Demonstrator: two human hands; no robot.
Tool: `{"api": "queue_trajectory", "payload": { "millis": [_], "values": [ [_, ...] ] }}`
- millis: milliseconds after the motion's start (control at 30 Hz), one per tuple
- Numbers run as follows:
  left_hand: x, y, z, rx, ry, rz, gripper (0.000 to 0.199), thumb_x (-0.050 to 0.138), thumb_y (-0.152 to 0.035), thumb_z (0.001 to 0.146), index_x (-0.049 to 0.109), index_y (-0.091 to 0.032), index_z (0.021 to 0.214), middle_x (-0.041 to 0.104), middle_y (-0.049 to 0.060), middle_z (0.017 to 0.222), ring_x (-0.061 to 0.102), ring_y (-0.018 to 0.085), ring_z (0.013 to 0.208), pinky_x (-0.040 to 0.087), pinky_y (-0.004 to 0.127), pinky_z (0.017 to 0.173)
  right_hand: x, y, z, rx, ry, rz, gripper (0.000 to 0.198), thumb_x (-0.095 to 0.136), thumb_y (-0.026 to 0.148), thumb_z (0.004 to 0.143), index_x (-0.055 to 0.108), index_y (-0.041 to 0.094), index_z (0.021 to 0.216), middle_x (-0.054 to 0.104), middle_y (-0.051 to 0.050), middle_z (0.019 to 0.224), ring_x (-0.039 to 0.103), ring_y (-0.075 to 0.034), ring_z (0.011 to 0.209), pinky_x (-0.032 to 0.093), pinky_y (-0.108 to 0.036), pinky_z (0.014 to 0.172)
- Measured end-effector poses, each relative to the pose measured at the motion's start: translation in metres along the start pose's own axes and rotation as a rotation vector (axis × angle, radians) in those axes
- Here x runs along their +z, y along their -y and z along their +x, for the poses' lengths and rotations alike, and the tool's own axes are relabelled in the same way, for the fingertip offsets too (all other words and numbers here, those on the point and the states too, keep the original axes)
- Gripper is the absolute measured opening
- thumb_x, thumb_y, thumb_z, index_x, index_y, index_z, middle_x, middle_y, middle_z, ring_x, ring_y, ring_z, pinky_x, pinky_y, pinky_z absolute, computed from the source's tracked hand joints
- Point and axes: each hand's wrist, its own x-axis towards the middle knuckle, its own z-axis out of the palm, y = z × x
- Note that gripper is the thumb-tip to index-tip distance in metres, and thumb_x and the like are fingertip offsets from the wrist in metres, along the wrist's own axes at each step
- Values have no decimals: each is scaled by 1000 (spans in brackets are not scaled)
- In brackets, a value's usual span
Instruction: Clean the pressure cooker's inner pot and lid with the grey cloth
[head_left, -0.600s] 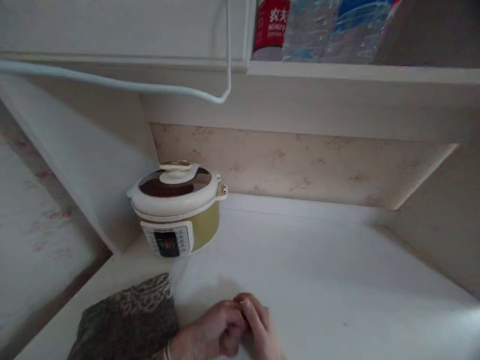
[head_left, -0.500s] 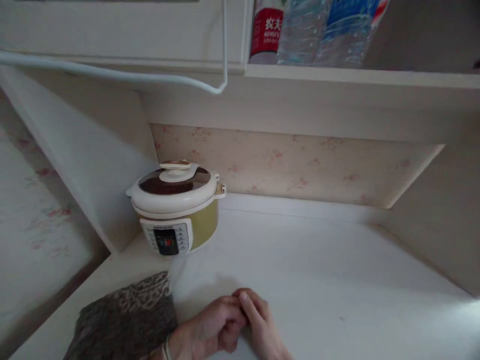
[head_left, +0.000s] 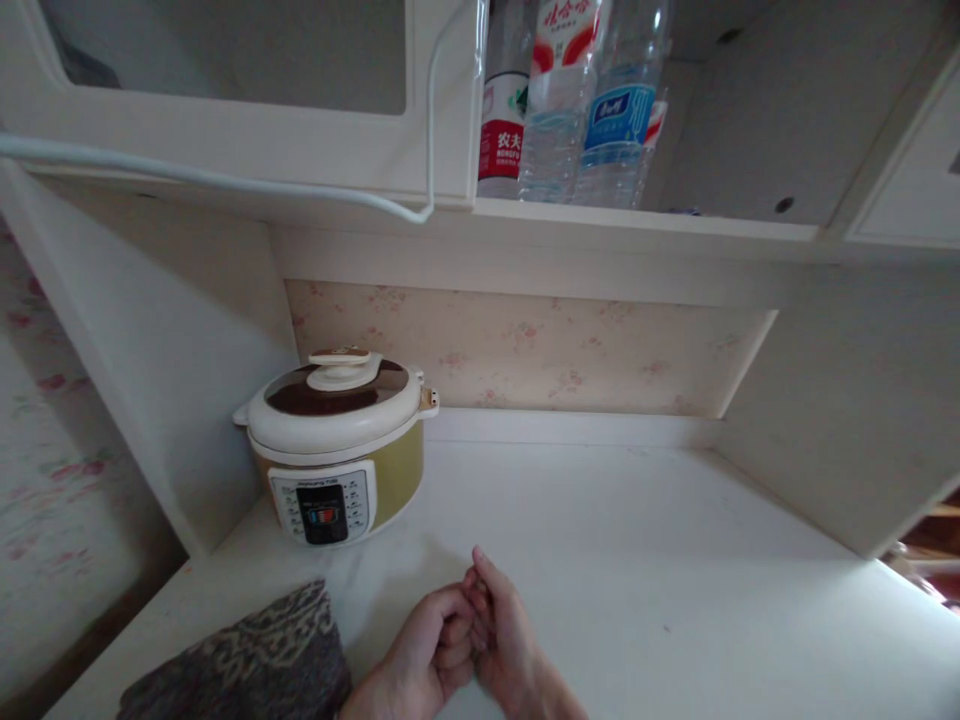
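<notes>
My left hand (head_left: 429,645) and my right hand (head_left: 511,640) meet low in the middle, above the white counter (head_left: 600,560). Both are closed, with curled fingers pressed against one another, and no object shows in either. The right thumb points upward. Just left of my left wrist lies a folded dark grey-brown cloth (head_left: 262,660) with a pale pattern. Farther back on the left stands an electric pressure cooker (head_left: 337,430) with a cream and brown lid, a green side and a front control panel. Its lid is on.
Several plastic bottles (head_left: 555,130) stand on the open shelf above. A white cable (head_left: 247,185) hangs in front of the upper cabinet (head_left: 450,150). Side panels bound the counter left and right, and flowered wallpaper (head_left: 517,345) covers the back.
The view has tilted upward and shifted right, so more of the shelf and bottles shows. My right thumb has lifted from the left hand's fingers; the hands remain together.
</notes>
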Motion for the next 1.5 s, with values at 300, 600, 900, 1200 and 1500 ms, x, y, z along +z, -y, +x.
{"api": "queue_trajectory", "payload": {
  "millis": [300, 600, 900, 1200, 1500],
  "values": [
    [-8, -4, 8, -27, 5, -8, 8, 57, -20, 59, 49, -20, 59, 19, -13, 36, 5, 4, 34, 3, 20, 38, -1, 0, 9, -99, 145, -101, 55, 81, 56, 66, 41, 21, 52, 36, 10, 42, 24, -3, 37, 11, -22, 39],
    [-15, -2, 16, -86, -10, 20, 37, 54, -22, 68, 28, -21, 42, 18, -8, 33, 10, 4, 31, 6, 19, 36, -7, -6, 19, -108, 141, -166, 56, 87, 59, 56, 47, 20, 55, 41, 9, 42, 32, -4, 36, 15, -20, 38],
    [-15, -4, 16, -124, -43, 38, 53, 55, -28, 75, 18, -21, 38, 16, -7, 31, 11, 3, 29, 7, 18, 34, -12, -12, 25, -143, 133, -163, 51, 91, 52, 51, 55, 19, 63, 49, 7, 46, 44, -7, 40, 25, -19, 41],
    [-12, -1, 13, -29, -173, -226, 46, 61, -23, 79, 24, -22, 51, 20, -10, 38, 15, 2, 31, 11, 15, 34, -9, -12, 16, -236, 204, -276, 42, 86, 51, 65, 61, 19, 75, 55, 5, 59, 48, -8, 55, 33, -20, 53],
    [-9, -1, 13, -19, -240, -167, 52, 59, -32, 87, 25, -23, 49, 20, -11, 39, 18, 4, 31, 19, 17, 34, -7, -12, 17, -242, 108, -362, 44, 82, 58, 65, 62, 19, 71, 56, 4, 58, 50, -10, 54, 36, -21, 51]
  ]
}}
